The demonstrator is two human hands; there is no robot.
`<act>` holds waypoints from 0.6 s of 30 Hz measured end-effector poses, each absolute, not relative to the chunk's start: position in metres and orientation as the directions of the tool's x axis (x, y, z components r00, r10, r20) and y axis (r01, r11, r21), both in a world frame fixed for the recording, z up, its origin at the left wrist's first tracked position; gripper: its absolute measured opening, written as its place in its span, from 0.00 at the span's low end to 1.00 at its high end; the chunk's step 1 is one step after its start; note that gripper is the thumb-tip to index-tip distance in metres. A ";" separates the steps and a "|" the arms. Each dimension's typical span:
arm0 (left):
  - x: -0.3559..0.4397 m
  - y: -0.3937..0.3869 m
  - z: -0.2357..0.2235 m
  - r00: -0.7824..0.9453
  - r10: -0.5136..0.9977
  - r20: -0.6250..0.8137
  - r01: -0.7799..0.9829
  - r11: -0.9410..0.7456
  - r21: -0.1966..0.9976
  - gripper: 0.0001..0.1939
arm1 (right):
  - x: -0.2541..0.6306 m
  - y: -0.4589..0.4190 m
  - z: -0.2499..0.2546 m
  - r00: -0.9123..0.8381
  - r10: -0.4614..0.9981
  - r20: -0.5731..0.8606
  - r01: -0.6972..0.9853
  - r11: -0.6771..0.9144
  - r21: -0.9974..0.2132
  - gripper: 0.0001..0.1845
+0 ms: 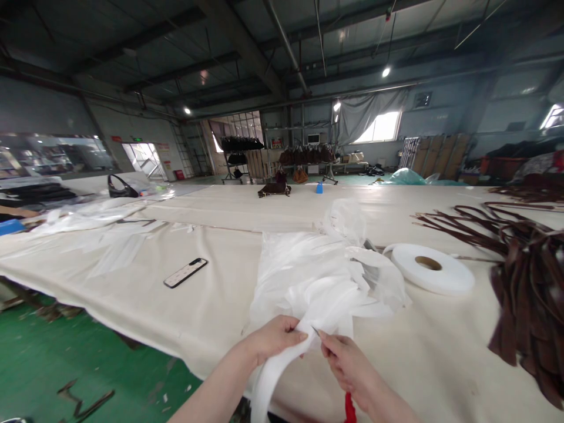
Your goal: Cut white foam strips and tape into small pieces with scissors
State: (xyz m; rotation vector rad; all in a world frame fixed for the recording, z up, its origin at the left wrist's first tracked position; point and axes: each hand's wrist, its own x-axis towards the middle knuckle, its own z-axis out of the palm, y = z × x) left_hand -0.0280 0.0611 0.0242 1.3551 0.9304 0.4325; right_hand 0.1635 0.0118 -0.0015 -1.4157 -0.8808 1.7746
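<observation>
Left hand: your left hand [280, 338] grips the long white fabric strip [282, 367].
Right hand: yours [348, 359] clasps a small pointed metal tool [315, 332] beside it.
Desk: cream-covered [224, 294].

A cream-covered table [224, 305] carries a phone [185, 272] at left — near its middle, white sheets [304, 270]. A white roll [434, 268] and brown straps [524, 294] lie right.

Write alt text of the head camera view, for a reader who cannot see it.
A left hand holds a white strip, and the right hand a pointed tool close by, over a cream table. On it lie white pieces, a white roll, a phone and brown straps.
</observation>
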 end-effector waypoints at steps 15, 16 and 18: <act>-0.027 0.063 0.019 0.617 0.733 -0.288 0.148 0.251 0.957 0.28 | 0.165 0.008 -0.006 -0.168 0.836 -0.522 -0.168 -0.546 -0.821 0.24; -0.027 0.063 0.018 0.619 0.731 -0.288 0.167 0.236 0.957 0.27 | 0.164 0.008 -0.005 -0.162 0.828 -0.536 -0.169 -0.559 -0.812 0.23; -0.026 0.063 0.017 0.627 0.725 -0.285 0.219 0.186 0.958 0.25 | 0.162 0.010 -0.002 -0.163 0.813 -0.559 -0.163 -0.581 -0.797 0.23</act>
